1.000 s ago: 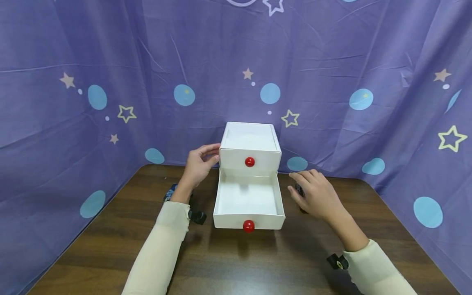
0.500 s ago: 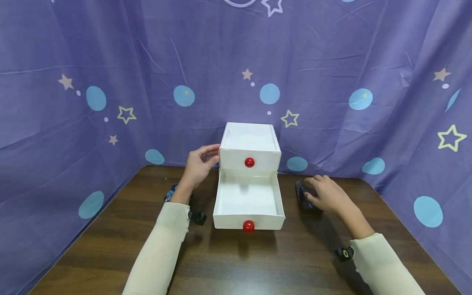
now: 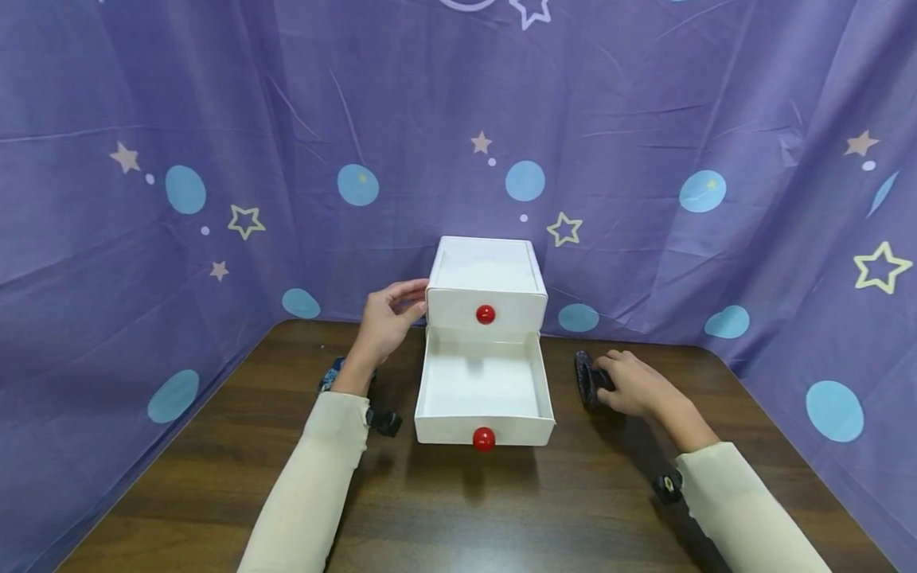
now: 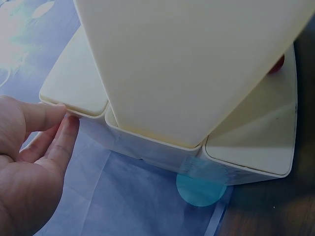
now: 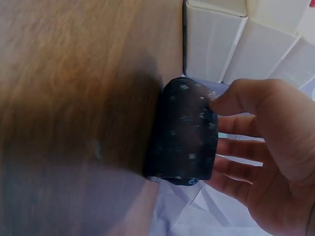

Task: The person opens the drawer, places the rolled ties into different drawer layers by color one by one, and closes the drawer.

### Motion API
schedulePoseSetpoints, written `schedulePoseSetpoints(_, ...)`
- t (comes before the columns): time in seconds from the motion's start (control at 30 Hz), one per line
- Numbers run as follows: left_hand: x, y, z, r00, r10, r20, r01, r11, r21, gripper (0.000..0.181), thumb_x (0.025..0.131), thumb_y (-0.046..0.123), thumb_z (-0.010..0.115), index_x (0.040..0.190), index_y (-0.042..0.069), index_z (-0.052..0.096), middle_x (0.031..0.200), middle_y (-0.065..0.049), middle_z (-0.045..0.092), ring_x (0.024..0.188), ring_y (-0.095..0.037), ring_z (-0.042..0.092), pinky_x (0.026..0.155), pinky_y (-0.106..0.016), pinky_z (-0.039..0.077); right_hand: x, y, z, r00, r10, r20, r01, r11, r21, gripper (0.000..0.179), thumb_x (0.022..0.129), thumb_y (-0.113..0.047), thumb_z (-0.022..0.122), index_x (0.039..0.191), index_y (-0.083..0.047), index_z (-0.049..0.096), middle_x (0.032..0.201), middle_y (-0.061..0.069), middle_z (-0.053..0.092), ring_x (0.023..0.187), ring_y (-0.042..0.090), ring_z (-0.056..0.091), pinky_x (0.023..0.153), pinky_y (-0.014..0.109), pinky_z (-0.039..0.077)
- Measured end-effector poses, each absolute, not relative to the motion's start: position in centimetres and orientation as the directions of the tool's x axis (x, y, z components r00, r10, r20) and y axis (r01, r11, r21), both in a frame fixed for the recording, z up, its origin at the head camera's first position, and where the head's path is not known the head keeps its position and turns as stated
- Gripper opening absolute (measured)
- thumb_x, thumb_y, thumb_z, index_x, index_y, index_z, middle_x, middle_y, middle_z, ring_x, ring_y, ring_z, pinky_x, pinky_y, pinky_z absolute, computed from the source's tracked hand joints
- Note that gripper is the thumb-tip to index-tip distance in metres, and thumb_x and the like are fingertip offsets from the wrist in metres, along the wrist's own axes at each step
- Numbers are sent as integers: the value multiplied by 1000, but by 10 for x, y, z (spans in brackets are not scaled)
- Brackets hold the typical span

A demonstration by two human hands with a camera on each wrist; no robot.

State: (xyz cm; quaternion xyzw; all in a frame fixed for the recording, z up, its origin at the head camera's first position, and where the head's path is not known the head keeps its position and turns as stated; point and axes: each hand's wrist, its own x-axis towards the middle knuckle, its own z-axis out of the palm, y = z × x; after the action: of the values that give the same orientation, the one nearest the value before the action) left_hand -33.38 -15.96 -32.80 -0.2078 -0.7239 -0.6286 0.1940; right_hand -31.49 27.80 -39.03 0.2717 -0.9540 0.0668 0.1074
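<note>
A white drawer unit (image 3: 487, 267) with red knobs stands upright at the centre; the left wrist view shows three levels, the middle drawer (image 3: 483, 382) pulled out and bare inside. My left hand (image 3: 383, 322) touches the unit's upper left side near the front corner, fingers fairly straight, thumb at the front edge. On the right, my right hand (image 3: 634, 386) grips a black, white-flecked, rounded case-like thing (image 5: 184, 132). In the right wrist view its thumb lies at the near upper edge and the fingers reach behind it. The thing is close to the wooden tabletop.
A blue patterned item (image 3: 331, 374) is partly hidden behind the left wrist. The brown wooden table (image 3: 458, 517) ends at a purple curtain (image 3: 609, 119) with stars and dots, close behind the drawer unit. A band with a small black device sits at each wrist.
My right hand has moved right, away from the drawer unit, and lowered over the black flecked thing, now gripping it. My left hand and the open drawer stay put.
</note>
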Motion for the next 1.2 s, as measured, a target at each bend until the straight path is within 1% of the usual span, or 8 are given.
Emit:
schedulePoseSetpoints(0.07,-334,-160,-327,-839,58,542,544,126,829,36,95,-3,70,130,1,68,124,-16,69,116,-26,66,100,-31,54,-316,279,-391,-840,-495,223,-521,850,-74,45,83,-20,74,121,2,68,121,19,64,115,42,59,97,56,49)
schedulePoseSetpoints(0.17,-334,-160,-327,-841,58,539,541,134,830,36,95,-2,71,131,1,68,124,-16,69,116,-26,65,100,-32,54,-318,279,-391,-847,-495,195,-516,853,-75,53,79,-22,77,124,2,67,122,20,62,113,41,58,93,55,50)
schedulePoseSetpoints(0.3,-334,-161,-327,-843,56,535,537,137,832,36,95,-1,71,131,2,69,124,-15,69,117,-26,65,99,-31,54,-319,278,-392,-839,-516,173,-530,847,-46,65,71,-22,86,128,1,65,121,19,60,112,40,56,91,53,52)
schedulePoseSetpoints(0.43,-334,-161,-327,-842,56,536,538,132,832,36,95,-1,71,131,2,69,124,-15,69,116,-25,65,99,-31,55,-322,277,-396,-821,-539,186,-549,836,1,72,64,-18,94,127,0,65,119,17,61,111,39,56,93,52,52)
schedulePoseSetpoints(0.53,-334,-160,-328,-841,55,539,541,133,831,36,95,-2,71,130,1,68,124,-16,69,116,-26,65,99,-30,54,-324,277,-399,-802,-560,208,-566,824,35,72,60,-14,95,124,0,65,115,16,61,108,39,57,91,52,52)
schedulePoseSetpoints(0.7,-333,-160,-327,-838,58,543,545,129,828,36,95,-2,70,131,0,68,125,-17,69,117,-27,65,100,-30,54,-331,277,-402,-784,-578,226,-575,814,85,67,57,-12,92,118,-1,66,111,16,62,103,39,58,89,52,52)
schedulePoseSetpoints(0.97,-334,-160,-328,-845,59,531,534,131,835,36,95,0,71,131,2,68,124,-16,70,117,-26,65,99,-30,54,-342,275,-409,-791,-573,216,-558,819,130,57,68,-17,87,117,0,64,108,18,62,98,39,57,86,53,52)
schedulePoseSetpoints(1.2,-335,-160,-329,-839,60,540,543,129,830,36,95,-1,71,130,2,69,123,-16,70,116,-26,66,99,-31,55,-348,275,-411,-798,-556,230,-541,831,131,59,62,-16,93,111,-2,63,106,17,62,96,39,57,84,52,53)
